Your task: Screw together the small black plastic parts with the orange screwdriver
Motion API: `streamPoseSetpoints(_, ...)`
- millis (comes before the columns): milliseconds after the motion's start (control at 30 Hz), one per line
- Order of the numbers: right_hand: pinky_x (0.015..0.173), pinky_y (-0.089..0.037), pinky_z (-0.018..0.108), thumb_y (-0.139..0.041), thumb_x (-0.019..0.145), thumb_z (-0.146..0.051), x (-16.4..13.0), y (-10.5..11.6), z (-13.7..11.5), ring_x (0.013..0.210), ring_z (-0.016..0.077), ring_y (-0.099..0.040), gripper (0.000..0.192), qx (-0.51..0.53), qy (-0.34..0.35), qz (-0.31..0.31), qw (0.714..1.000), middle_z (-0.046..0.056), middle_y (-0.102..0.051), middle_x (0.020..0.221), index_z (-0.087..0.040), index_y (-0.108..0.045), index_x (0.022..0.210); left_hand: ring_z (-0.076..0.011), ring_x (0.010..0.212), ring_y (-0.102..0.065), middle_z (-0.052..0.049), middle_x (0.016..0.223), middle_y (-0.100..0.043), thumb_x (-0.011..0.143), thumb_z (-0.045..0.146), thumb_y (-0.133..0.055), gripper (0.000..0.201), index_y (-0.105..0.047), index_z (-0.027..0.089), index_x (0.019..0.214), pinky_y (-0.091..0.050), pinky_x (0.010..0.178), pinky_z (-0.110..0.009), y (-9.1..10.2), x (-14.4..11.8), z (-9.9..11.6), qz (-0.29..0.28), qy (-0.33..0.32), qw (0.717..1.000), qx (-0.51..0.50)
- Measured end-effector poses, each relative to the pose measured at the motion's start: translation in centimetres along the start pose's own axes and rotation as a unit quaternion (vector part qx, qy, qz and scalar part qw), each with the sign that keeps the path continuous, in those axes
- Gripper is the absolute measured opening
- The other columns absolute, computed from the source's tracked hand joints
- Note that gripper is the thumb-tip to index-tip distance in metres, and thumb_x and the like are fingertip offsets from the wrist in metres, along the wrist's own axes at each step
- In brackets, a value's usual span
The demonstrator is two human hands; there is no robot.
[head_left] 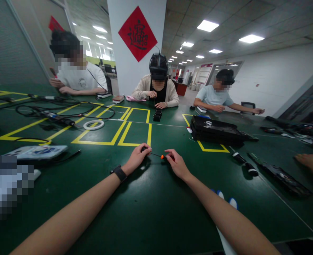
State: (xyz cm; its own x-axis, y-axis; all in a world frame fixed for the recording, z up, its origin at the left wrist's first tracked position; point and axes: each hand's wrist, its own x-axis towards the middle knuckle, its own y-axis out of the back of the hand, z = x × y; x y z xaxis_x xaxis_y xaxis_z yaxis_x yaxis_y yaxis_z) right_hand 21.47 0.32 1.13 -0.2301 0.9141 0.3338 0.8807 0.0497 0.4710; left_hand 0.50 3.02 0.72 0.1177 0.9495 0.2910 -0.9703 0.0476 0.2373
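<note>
My left hand is over the middle of the green table, its fingers pinched round a small black part. Facing it, my right hand closes its thumb and fingers round the handle end of a screwdriver, which shows an orange collar and a thin dark shaft. That shaft runs left from the orange collar to the black part at my left fingertips. Whether the tip sits in the part or only touches it, I cannot tell. My right fingers hide most of the handle.
Yellow tape outlines mark the green table. Black cables and a white ring lie left, a black case and a long dark board right. Opposite, a person works over small black blocks; others sit nearby.
</note>
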Motion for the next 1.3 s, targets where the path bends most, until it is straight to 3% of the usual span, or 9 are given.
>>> streamPoseSetpoints(200,0.081,-0.045,0.031,-0.054,0.075,-0.02,0.19,0.06,0.32,0.084,0.0145,-0.057,0.034,0.055,-0.008,0.011,0.998,0.003,-0.058,0.091,-0.02,-0.049,0.109,-0.0142,0.066,-0.054,0.001,0.069,-0.058,0.075,0.042,-0.052,0.024,-0.054,0.019,0.08,-0.04,0.065,-0.025,0.01,0.12,-0.02,-0.009,0.006,1.0,-0.006)
streamPoseSetpoints(367,0.082,-0.044,0.032,-0.048,0.08,-0.022,0.22,-0.2,0.52,0.083,0.0141,-0.057,0.027,0.022,-0.003,0.013,1.0,0.003,-0.059,0.089,-0.02,-0.051,0.107,-0.0144,0.067,-0.055,0.001,0.071,-0.058,0.075,0.043,-0.052,0.024,-0.054,0.019,0.08,-0.04,0.066,-0.026,0.01,0.16,-0.14,-0.01,0.006,1.0,-0.009)
streamPoseSetpoints(567,0.08,-0.045,0.03,-0.053,0.075,-0.019,0.36,-0.11,0.65,0.083,0.0138,-0.056,0.037,0.035,-0.009,0.047,0.998,0.002,-0.057,0.091,-0.021,-0.047,0.112,-0.0143,0.067,-0.055,0.001,0.072,-0.059,0.075,0.043,-0.052,0.025,-0.055,0.019,0.08,-0.04,0.067,-0.026,0.0,0.18,-0.47,-0.006,0.0,1.0,-0.005)
streamPoseSetpoints(767,0.08,-0.044,0.032,-0.044,0.081,-0.02,0.17,-0.05,0.35,0.08,0.0144,-0.056,0.028,-0.009,0.01,-0.015,1.0,0.002,-0.059,0.086,-0.02,-0.051,0.108,-0.0145,0.067,-0.055,0.001,0.07,-0.059,0.075,0.043,-0.052,0.025,-0.055,0.018,0.08,-0.04,0.067,-0.026,-0.04,0.13,-0.25,-0.001,-0.001,1.0,-0.004)
streamPoseSetpoints(967,0.086,-0.041,0.033,-0.053,0.073,-0.016,0.03,0.1,-0.03,0.086,0.0138,-0.056,0.041,-0.009,0.029,0.012,0.999,0.002,-0.058,0.092,-0.021,-0.046,0.113,-0.0147,0.067,-0.055,0.001,0.071,-0.06,0.075,0.043,-0.052,0.025,-0.055,0.019,0.08,-0.04,0.067,-0.026,-0.01,0.08,-0.06,-0.009,0.003,1.0,-0.007)
streamPoseSetpoints(1167,0.082,-0.043,0.033,-0.044,0.081,-0.021,0.28,0.0,0.56,0.083,0.0143,-0.057,0.028,-0.008,0.002,-0.001,1.0,0.002,-0.059,0.087,-0.021,-0.049,0.109,-0.0143,0.066,-0.055,0.001,0.07,-0.058,0.075,0.042,-0.052,0.024,-0.055,0.019,0.08,-0.04,0.066,-0.026,0.0,0.09,-0.14,-0.008,0.003,1.0,-0.009)
streamPoseSetpoints(1300,0.084,-0.043,0.031,-0.048,0.078,-0.018,0.21,0.03,0.55,0.083,0.0133,-0.057,0.032,0.001,0.021,-0.004,1.0,0.001,-0.058,0.087,-0.021,-0.048,0.11,-0.0139,0.065,-0.054,0.002,0.067,-0.057,0.075,0.041,-0.052,0.023,-0.055,0.019,0.08,-0.04,0.065,-0.025,0.02,0.07,0.03,-0.01,0.002,1.0,-0.012)
